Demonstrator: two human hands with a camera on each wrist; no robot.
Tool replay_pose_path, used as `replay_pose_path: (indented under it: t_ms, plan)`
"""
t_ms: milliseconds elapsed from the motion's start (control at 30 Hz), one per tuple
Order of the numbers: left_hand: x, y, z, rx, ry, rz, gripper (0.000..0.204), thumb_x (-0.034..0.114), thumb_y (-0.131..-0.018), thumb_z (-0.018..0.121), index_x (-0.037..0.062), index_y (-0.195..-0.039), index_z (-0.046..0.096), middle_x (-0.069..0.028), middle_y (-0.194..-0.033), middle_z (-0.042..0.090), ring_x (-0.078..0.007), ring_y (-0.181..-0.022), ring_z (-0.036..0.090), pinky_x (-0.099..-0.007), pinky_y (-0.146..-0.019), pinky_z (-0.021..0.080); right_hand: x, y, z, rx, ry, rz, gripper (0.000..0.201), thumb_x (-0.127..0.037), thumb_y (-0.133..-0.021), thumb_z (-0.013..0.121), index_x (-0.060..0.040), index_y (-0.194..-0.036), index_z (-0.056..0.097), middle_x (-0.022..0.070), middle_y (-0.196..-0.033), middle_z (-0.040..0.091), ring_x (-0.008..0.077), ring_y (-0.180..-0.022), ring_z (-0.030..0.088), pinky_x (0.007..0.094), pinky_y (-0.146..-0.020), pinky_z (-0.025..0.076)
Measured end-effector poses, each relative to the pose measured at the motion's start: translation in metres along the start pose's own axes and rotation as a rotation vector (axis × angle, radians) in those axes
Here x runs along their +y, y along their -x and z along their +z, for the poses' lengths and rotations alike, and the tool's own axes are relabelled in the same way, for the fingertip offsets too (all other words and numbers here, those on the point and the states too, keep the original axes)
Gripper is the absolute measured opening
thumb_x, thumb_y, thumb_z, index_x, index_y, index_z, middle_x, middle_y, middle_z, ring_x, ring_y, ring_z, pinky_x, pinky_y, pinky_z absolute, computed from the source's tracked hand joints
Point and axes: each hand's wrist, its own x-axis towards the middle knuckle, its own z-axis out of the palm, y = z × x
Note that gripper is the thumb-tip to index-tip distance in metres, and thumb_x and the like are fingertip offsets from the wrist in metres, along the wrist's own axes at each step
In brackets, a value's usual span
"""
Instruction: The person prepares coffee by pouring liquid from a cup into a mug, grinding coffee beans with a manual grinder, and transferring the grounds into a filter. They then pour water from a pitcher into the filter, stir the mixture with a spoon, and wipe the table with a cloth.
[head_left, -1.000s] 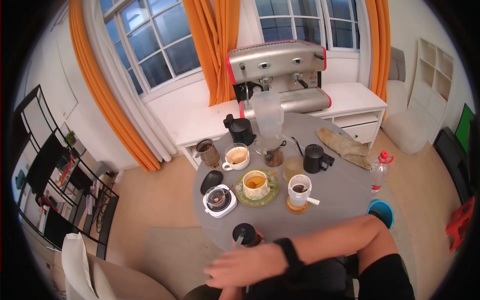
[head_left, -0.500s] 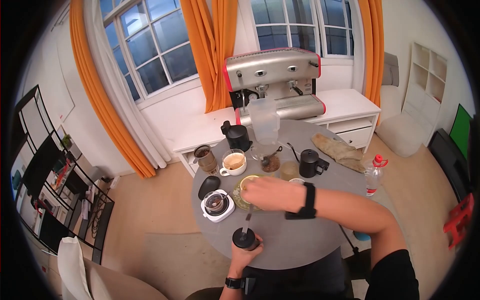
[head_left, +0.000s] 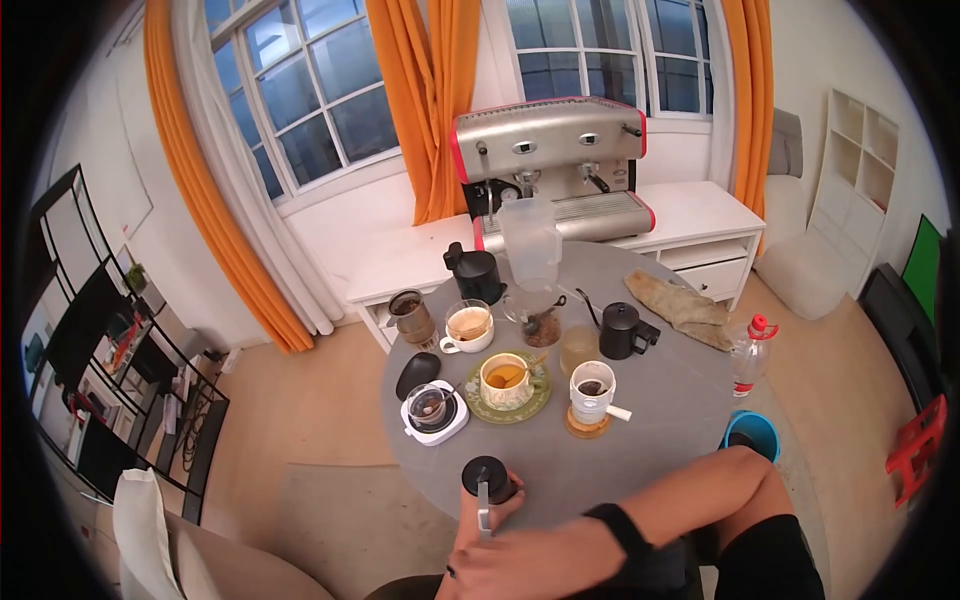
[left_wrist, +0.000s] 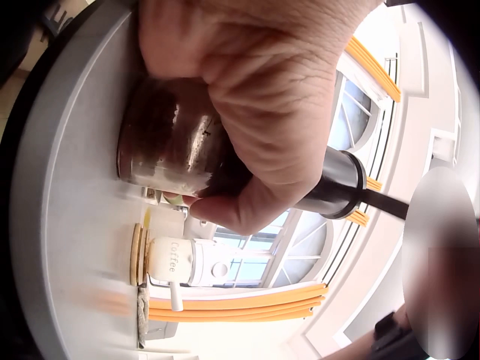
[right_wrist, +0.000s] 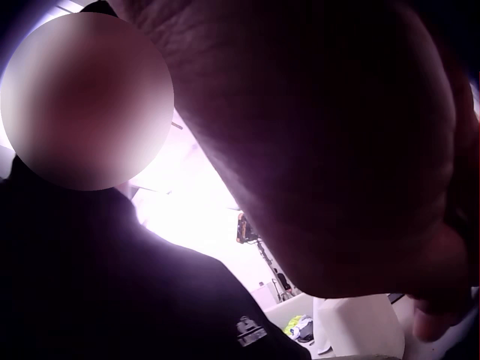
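My left hand [left_wrist: 277,112] wraps round a manual coffee grinder [head_left: 486,474] at the table's near edge. In the left wrist view its clear jar [left_wrist: 176,139] holds dark grounds and stands on the table, with the black top above my fingers. A flat metal crank [head_left: 484,508] runs from the top towards my body. My right hand [head_left: 540,562] grips the crank's outer end; the knob is hidden under it. In the right wrist view, the dark underside of that hand [right_wrist: 322,150] fills much of the picture.
Beyond the grinder stand a white scale [head_left: 437,428] with a glass cup, a teacup [head_left: 507,395] on a green saucer, and a white dripper [head_left: 592,390] on a wooden base. Farther back are a black kettle [head_left: 622,330], a pitcher [head_left: 530,240] and an espresso machine [head_left: 550,165].
My right hand has swung the crank from near my body out over the teacup and back towards me. My left hand stays round the grinder.
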Motion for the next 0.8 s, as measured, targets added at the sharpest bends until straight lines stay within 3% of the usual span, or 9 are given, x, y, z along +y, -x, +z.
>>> replay_pose_path:
  t_ms: [133, 200, 233, 333, 433, 533, 667, 733, 800]
  plan:
    - [-0.074, 0.006, -0.007, 0.103, -0.063, 0.104, 0.026, 0.002, -0.075, 0.085, 0.0037, -0.098, 0.074, -0.0033, -0.098, 0.076, -0.015, -0.094, 0.07, -0.0332, -0.088, 0.056, 0.071, -0.046, 0.032, 0.831, -0.033, -0.195, 0.016, -0.013, -0.091, 0.06, -0.006, -0.105, 0.055, 0.0114, -0.112, 0.057, 0.0321, -0.108, 0.064, 0.0419, -0.088, 0.058]
    - [-0.057, 0.01, -0.004, 0.141, -0.096, 0.111, 0.028, 0.002, -0.075, 0.086, 0.003, -0.1, 0.075, -0.0031, -0.1, 0.077, -0.0146, -0.094, 0.071, -0.0335, -0.089, 0.056, 0.117, -0.078, 0.043, 0.716, 0.101, -0.118, 0.016, -0.012, -0.092, 0.06, -0.0067, -0.106, 0.053, 0.0108, -0.111, 0.055, 0.0332, -0.105, 0.064, 0.0448, -0.093, 0.055]
    - [-0.028, 0.01, 0.0, 0.15, -0.089, 0.094, 0.029, 0.001, -0.075, 0.086, 0.0023, -0.101, 0.076, -0.0029, -0.1, 0.078, -0.0142, -0.094, 0.071, -0.0338, -0.09, 0.056, 0.133, -0.082, 0.044, 0.649, 0.107, -0.018, 0.017, -0.011, -0.091, 0.06, -0.0064, -0.106, 0.053, 0.0118, -0.112, 0.056, 0.0335, -0.105, 0.063, 0.0441, -0.092, 0.055]
    - [-0.013, 0.001, 0.002, 0.003, 0.135, 0.077, 0.039, 0.0, -0.074, 0.088, 0.0017, -0.109, 0.07, -0.0072, -0.101, 0.075, -0.0179, -0.093, 0.072, -0.0377, -0.087, 0.06, 0.174, -0.069, 0.03, 0.572, 0.132, 0.222, 0.018, -0.008, -0.088, 0.065, -0.0034, -0.105, 0.061, 0.0158, -0.108, 0.062, 0.0348, -0.102, 0.066, 0.0434, -0.088, 0.057]
    - [-0.012, -0.002, 0.002, -0.007, 0.069, 0.121, 0.031, -0.007, -0.072, 0.083, 0.0014, -0.099, 0.069, -0.0055, -0.093, 0.074, -0.0158, -0.087, 0.071, -0.0337, -0.082, 0.059, 0.173, -0.015, 0.0, 0.442, 0.099, 0.476, 0.022, 0.0, -0.08, 0.071, 0.0027, -0.102, 0.068, 0.0206, -0.108, 0.068, 0.0392, -0.103, 0.071, 0.0487, -0.086, 0.059]
    - [-0.001, -0.002, 0.003, -0.014, 0.092, 0.112, 0.029, -0.007, -0.072, 0.082, 0.0019, -0.096, 0.068, -0.0052, -0.092, 0.073, -0.0149, -0.087, 0.071, -0.0326, -0.082, 0.058, 0.164, 0.042, 0.006, 0.378, 0.068, 0.646, 0.025, 0.004, -0.078, 0.071, 0.0045, -0.102, 0.067, 0.0224, -0.108, 0.067, 0.041, -0.103, 0.07, 0.0507, -0.087, 0.058]
    - [0.003, -0.002, 0.004, 0.006, 0.146, 0.104, 0.021, 0.002, -0.074, 0.082, 0.0027, -0.092, 0.072, -0.0023, -0.087, 0.075, -0.0106, -0.084, 0.07, -0.0304, -0.082, 0.058, 0.076, 0.104, -0.008, 0.254, 0.034, 0.846, 0.034, 0.0, -0.078, 0.073, 0.0037, -0.111, 0.063, 0.0218, -0.108, 0.065, 0.041, -0.102, 0.07, 0.0491, -0.083, 0.06]
    - [0.007, 0.0, 0.006, 0.027, 0.159, 0.058, 0.021, 0.001, -0.074, 0.082, 0.0028, -0.093, 0.073, -0.0027, -0.087, 0.075, -0.0107, -0.084, 0.071, -0.0301, -0.081, 0.058, 0.033, 0.123, 0.0, 0.264, 0.019, 0.75, 0.023, -0.001, -0.085, 0.069, 0.0052, -0.106, 0.065, 0.0231, -0.106, 0.065, 0.0409, -0.093, 0.072, 0.0469, -0.077, 0.06]
    - [0.006, 0.001, 0.008, 0.021, 0.177, 0.057, 0.021, 0.0, -0.075, 0.081, 0.0026, -0.094, 0.073, -0.003, -0.088, 0.076, -0.0108, -0.084, 0.071, -0.0298, -0.08, 0.058, -0.008, 0.118, -0.018, 0.058, -0.169, 0.688, 0.024, -0.002, -0.085, 0.069, 0.0039, -0.108, 0.064, 0.0224, -0.107, 0.064, 0.0397, -0.095, 0.072, 0.0463, -0.078, 0.06]
